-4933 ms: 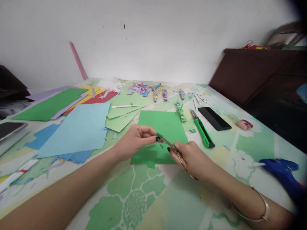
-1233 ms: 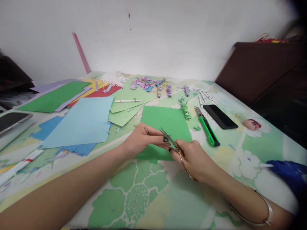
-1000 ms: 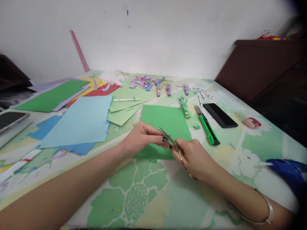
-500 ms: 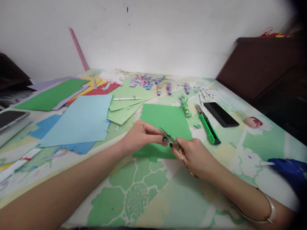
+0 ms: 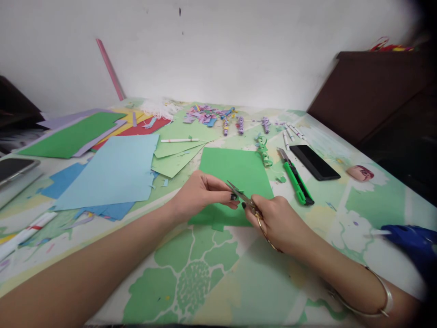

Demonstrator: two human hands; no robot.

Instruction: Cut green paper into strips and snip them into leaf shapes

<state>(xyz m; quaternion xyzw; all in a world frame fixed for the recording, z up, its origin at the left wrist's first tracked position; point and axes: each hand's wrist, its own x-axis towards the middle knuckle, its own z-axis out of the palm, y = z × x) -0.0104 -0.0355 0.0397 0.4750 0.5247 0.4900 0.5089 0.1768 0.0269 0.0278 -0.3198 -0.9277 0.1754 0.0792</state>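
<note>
My left hand [image 5: 200,195] pinches a tiny green paper piece [image 5: 240,191] just above the table. My right hand [image 5: 276,221] is closed round small gold-handled scissors [image 5: 244,198], whose blades point up and left and meet that paper piece. Both hands hover over the near edge of a green paper sheet [image 5: 235,171] lying flat on the table. A small green offcut [image 5: 217,226] lies at the sheet's near edge.
Light blue paper [image 5: 112,173], pale green sheets [image 5: 174,159] and a stack of coloured sheets [image 5: 75,139] lie to the left. A green utility knife [image 5: 296,182], black phone [image 5: 314,162], white markers [image 5: 290,134], paper scraps [image 5: 208,116] and a blue glue gun [image 5: 409,239] lie right and far.
Both hands stay almost in place over the green sheet. The scissors have kept working at the small paper piece, and my view has shifted slightly.
</note>
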